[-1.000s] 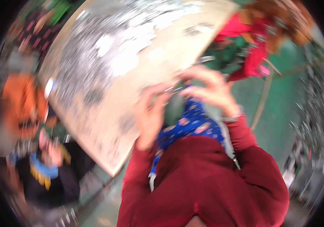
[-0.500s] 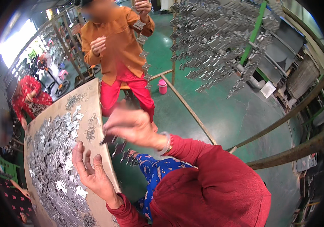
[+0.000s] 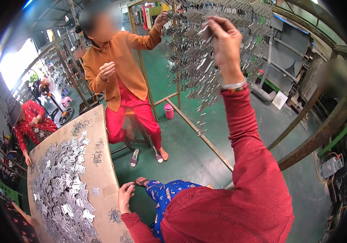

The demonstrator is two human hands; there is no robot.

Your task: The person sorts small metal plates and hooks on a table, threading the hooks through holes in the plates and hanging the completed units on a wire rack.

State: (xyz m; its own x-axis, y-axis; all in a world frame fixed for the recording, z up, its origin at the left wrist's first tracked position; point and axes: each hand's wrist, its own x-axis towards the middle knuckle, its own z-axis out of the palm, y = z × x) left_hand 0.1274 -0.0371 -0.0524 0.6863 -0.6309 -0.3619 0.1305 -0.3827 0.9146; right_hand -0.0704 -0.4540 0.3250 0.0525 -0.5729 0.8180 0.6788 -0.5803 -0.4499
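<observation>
While the strand of metal plates (image 3: 206, 62) dangles in front of other hanging strands (image 3: 189, 48), my right hand (image 3: 227, 46) pinches it near the top, the surest hold, I judge: light, stiff plates, limply linked, perhaps slick. My left hand (image 3: 125, 196), fingers loosely parted, seemingly empty, is by the table (image 3: 105, 170).

A workshop or small factory floor — a table (image 3: 105, 172) heaped with small flat metal pieces (image 3: 62, 186), dense hanging chains (image 3: 189, 44) of similar parts, a green floor (image 3: 185, 162) — and several people (image 3: 127, 52) around the table.
</observation>
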